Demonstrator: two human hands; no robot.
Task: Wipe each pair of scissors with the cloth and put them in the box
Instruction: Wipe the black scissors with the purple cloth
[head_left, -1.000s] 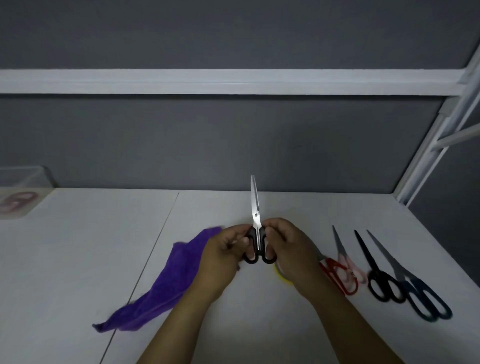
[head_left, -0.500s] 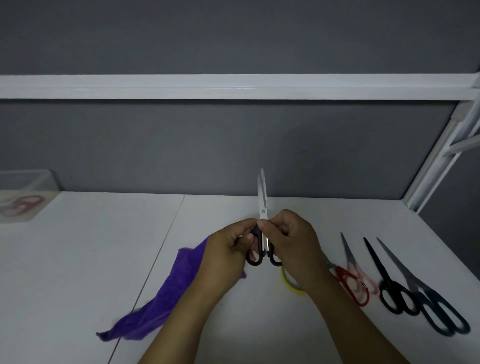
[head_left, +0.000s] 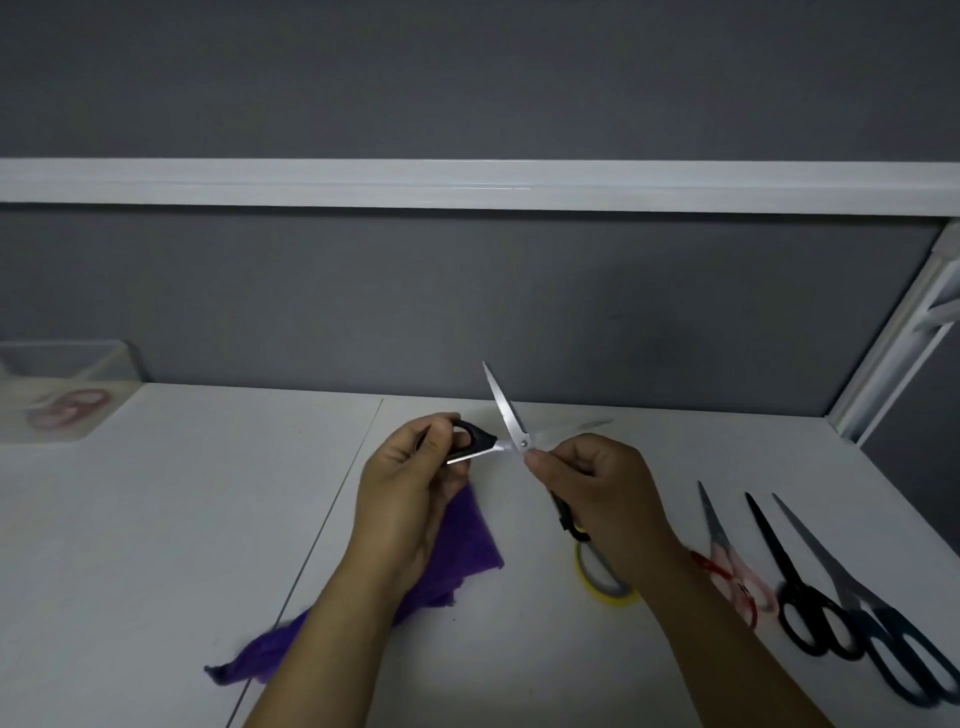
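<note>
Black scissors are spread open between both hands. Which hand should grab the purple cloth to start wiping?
Left, probably. The purple cloth lies just below the left hand, partly under its wrist. The right hand sits on the far side of the black scissors and could hold them alone.

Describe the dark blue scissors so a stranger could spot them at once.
On the white table, look to the right edge, where scissors lie in a row. The dark blue scissors lie outermost, right of the all-black pair, longest and grey-bladed.

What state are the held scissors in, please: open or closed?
Open: the scissors show spread blades; left hand and right hand grip separate handles.
</note>
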